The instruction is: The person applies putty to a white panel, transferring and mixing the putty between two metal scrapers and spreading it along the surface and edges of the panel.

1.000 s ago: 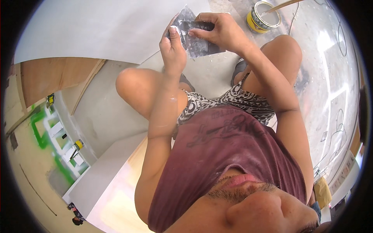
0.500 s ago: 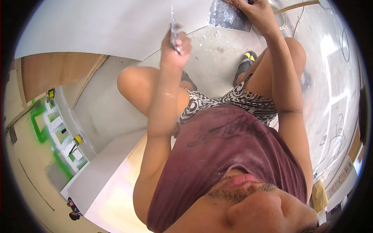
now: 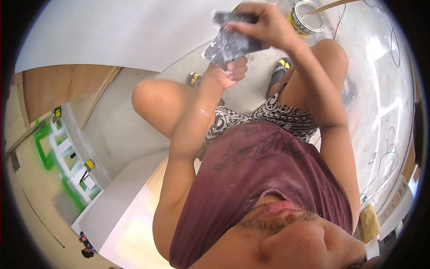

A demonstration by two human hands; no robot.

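Note:
My left hand [image 3: 233, 74], low and nearer me, is closed on the bottom corner of a thin dark plate [image 3: 229, 45] smeared with white paste. Over that plate, my right hand [image 3: 268, 27] grips a dark flat spreader [image 3: 233, 18], thumb on the near side and fingers beyond. The spreader is blurred by motion and seems to touch or overlap the plate; their exact contact is hard to make out. Both hands are raised in front of my bent knees, close to the edge of a large white panel [image 3: 121, 31].
A round bucket [image 3: 294, 22] with a wooden stick [image 3: 338, 6] stands on the grey floor beyond my right knee. Cables [image 3: 394, 45] lie at right. At left are a brown wooden board [image 3: 67, 87], a yellow-labelled can [image 3: 90, 165] and green-painted white pieces [image 3: 65, 145]. A distant person [image 3: 86, 246] shows lower left.
My right hand has swung left and nearer with the spreader, baring the bucket. My left hand has lowered and moved right, turning the plate from edge-on to face up. The two tools now meet.

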